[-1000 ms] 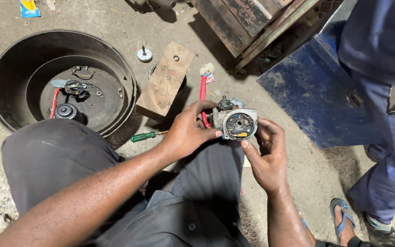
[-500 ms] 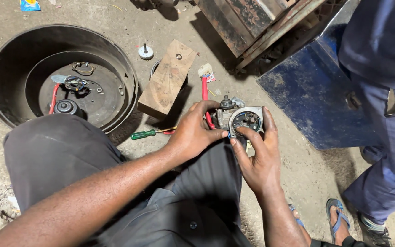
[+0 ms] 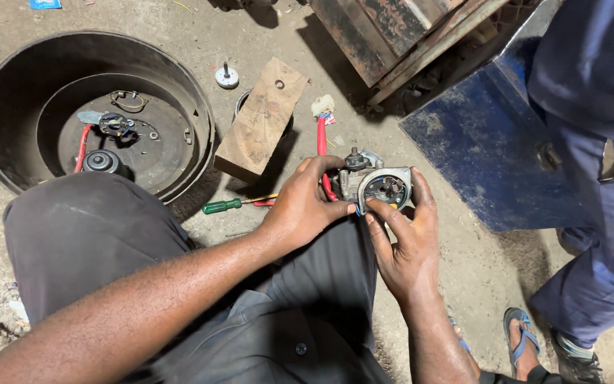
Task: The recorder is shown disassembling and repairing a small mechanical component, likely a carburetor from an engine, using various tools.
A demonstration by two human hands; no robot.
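The carburettor (image 3: pixel 378 186) is showing dull grey cast metal (a little greasy). The block (image 3: pixel 261 119) is looking like rough raw wood, the screwdriver handle (image 3: pixel 222 206) glossy green plastic.

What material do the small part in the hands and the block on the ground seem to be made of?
The part looks like cast metal: dull grey, slightly shiny, with a dark round opening. The block looks like bare wood: tan, grainy, rough, with a small drilled hole.
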